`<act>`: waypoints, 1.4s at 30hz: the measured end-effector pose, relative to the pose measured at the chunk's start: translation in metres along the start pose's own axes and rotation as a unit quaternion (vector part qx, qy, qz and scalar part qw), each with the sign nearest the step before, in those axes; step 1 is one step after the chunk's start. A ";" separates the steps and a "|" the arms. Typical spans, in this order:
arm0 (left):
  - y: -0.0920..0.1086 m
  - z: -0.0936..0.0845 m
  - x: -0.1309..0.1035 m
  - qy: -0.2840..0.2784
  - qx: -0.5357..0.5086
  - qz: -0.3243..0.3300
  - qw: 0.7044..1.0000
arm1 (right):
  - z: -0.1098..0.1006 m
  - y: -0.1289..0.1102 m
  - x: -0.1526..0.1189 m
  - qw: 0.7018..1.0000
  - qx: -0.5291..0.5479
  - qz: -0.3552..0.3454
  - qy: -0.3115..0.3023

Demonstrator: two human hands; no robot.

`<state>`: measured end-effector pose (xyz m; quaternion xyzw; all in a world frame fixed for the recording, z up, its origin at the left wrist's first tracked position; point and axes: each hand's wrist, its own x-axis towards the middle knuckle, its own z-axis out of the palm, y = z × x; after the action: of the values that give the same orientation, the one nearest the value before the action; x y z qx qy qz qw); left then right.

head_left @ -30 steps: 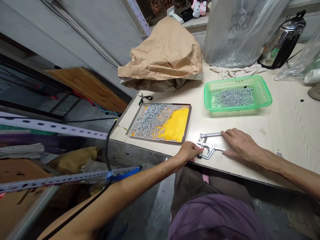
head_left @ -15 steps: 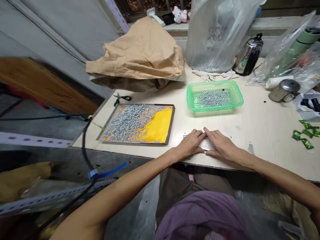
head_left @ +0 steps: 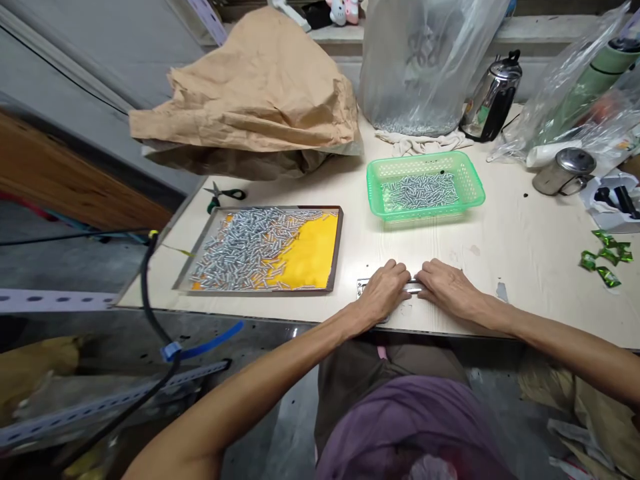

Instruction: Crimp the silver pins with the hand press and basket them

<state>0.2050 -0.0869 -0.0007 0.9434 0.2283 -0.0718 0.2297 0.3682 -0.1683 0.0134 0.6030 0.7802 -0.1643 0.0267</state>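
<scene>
Near the table's front edge, my left hand (head_left: 385, 288) has its fingers closed over a small metal fixture (head_left: 362, 285), whose left end shows beside it. Close on its right, my right hand (head_left: 445, 285) pinches the end of a thin metal rod (head_left: 413, 287) that spans the gap between the two hands. The tray (head_left: 338, 250) to the left has a yellow bottom and many small metal pins (head_left: 245, 247). Beyond my hands stands a green plastic basket (head_left: 475, 193) with more metal pins (head_left: 423, 191).
Green-handled scissors (head_left: 225, 194) lie behind the tray, near a large brown paper bag (head_left: 270, 87). A plastic bag (head_left: 425, 67), a steel kettle (head_left: 493, 100) and a metal cup (head_left: 565, 172) stand farther back. Green wrapped sweets (head_left: 607, 257) lie at the right.
My right hand has turned flatter and its fingers have closed near the rod. My left hand stays over the fixture. The view has shifted slightly, with the tray appearing farther left.
</scene>
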 end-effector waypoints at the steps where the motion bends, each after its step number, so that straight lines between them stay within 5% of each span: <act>1: 0.000 0.002 0.000 0.002 -0.005 0.001 1.000 | 0.002 -0.001 0.000 1.000 0.005 0.001 -0.004; 10: -0.005 0.013 0.003 0.053 0.043 -0.004 0.998 | 0.002 0.012 0.005 0.999 0.029 0.024 0.013; 17: 0.010 0.068 -0.010 0.224 0.057 0.054 0.971 | -0.005 0.058 0.026 0.999 0.024 -0.041 -0.017; 24: 0.015 0.087 -0.013 0.259 0.008 0.072 0.963 | -0.010 0.078 0.044 0.995 0.035 -0.089 -0.017; 32: 0.021 0.077 -0.014 0.250 -0.037 0.075 0.965 | -0.013 0.050 0.069 0.989 -0.095 0.045 0.101; 38: 0.021 0.070 -0.015 0.197 -0.074 0.079 0.975 | -0.015 -0.016 0.077 0.972 -0.063 -0.223 0.037; 42: 0.023 0.070 -0.015 0.144 -0.073 0.061 0.985 | -0.002 -0.049 0.089 0.962 -0.087 -0.258 0.002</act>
<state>0.2007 -0.1441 -0.0501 0.9368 0.2056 0.0956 0.2666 0.2981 -0.0955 0.0046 0.3765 0.9208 -0.0961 0.0343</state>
